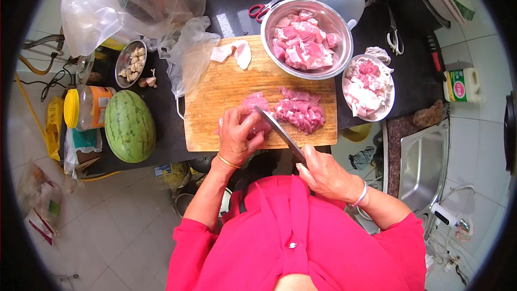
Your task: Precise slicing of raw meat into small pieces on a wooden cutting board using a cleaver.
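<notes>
On a wooden cutting board [226,85], my left hand [240,133] presses down on a piece of raw meat [255,100], part of which is hidden under the fingers. My right hand [329,176] grips a kitchen knife [280,130], its blade slanting up and left against the right side of that piece. Just right of the blade lies a pile of cut meat [301,111]. A strip of pale rind or fat [236,52] rests near the board's far edge. Chunks of raw meat [307,42] fill a steel bowl [266,54] that overlaps the board's far right corner.
A white bowl [391,103] of sliced fat and meat stands right of the board. Red-handled scissors [264,8] lie behind. To the left are a watermelon [130,126], a plastic jar [91,107], a dish of garlic [133,64] and plastic bags [194,48]. A sink [422,165] is at right.
</notes>
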`<state>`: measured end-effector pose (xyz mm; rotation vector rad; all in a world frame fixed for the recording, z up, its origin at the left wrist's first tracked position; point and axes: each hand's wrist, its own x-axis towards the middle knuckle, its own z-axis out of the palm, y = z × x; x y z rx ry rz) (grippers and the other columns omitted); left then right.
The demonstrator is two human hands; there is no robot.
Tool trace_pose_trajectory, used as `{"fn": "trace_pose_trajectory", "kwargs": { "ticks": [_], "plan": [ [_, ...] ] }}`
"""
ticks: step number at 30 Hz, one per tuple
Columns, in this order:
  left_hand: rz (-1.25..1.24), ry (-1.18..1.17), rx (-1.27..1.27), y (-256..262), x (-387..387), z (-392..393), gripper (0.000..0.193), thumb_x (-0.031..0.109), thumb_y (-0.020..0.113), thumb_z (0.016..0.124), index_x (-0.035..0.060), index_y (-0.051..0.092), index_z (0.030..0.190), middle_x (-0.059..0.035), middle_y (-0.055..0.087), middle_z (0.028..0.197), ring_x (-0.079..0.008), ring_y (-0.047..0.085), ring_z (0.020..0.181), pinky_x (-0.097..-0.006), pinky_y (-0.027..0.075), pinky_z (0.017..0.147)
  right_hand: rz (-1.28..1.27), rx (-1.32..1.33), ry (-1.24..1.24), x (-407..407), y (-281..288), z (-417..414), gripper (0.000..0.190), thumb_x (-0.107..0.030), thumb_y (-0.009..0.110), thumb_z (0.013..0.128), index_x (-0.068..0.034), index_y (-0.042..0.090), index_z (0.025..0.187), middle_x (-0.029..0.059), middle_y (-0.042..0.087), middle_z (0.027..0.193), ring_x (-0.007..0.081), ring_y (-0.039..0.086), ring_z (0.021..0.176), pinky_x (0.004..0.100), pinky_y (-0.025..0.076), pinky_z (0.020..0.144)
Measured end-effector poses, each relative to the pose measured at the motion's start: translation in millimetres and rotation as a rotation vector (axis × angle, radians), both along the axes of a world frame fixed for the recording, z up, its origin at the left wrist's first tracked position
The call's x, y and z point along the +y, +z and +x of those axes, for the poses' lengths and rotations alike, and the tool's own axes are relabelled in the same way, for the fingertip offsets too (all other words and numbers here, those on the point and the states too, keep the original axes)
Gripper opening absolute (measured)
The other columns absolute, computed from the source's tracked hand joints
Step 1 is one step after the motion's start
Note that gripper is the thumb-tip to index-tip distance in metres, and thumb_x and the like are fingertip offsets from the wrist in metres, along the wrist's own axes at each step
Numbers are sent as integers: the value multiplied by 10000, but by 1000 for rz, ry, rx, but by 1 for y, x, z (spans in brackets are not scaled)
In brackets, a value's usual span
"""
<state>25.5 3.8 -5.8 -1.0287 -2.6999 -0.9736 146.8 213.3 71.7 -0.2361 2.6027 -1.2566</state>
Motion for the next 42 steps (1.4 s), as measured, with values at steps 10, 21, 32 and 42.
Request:
{"fn": "trace_pose_trajectory", "kwargs": {
  "ticks": [10, 21, 32, 42],
  "plan": [
    [75, -98, -49, -3, 0, -7, 411, 199, 766, 603, 89, 642, 980, -102, 556, 1020, -313, 519, 927, -429, 405, 778, 49, 133, -74, -42, -54, -79, 327, -138, 586, 888, 70, 407, 1066, 252, 543, 655, 435, 563, 629, 506, 451, 554],
    [-54, -138, -12, -6, -13, -13, 607, 60, 737, 562, 73, 555, 1141, -149, 526, 1110, -350, 500, 1044, -455, 416, 885, 118, 120, -72, -36, -55, -40, 372, -126, 594, 872, 81, 396, 1110, 254, 539, 661, 436, 570, 623, 509, 453, 561],
    [258, 75, -231, 37, -42, -43, 459, -37, 636, 614, 40, 570, 1062, -148, 589, 983, -345, 579, 920, -382, 494, 803, -26, 154, -180, -29, -71, -60, 256, -119, 560, 875, 45, 397, 986, 272, 559, 620, 472, 584, 630, 550, 450, 574],
    [-62, -47, 268, 20, -11, -53, 431, 0, 651, 656, 91, 613, 1075, -127, 595, 1141, -338, 557, 1072, -443, 456, 923, -88, 164, -283, 6, -4, -42, 76, -18, 609, 836, 24, 560, 877, 199, 465, 879, 366, 554, 623, 455, 428, 539]
  ]
}}
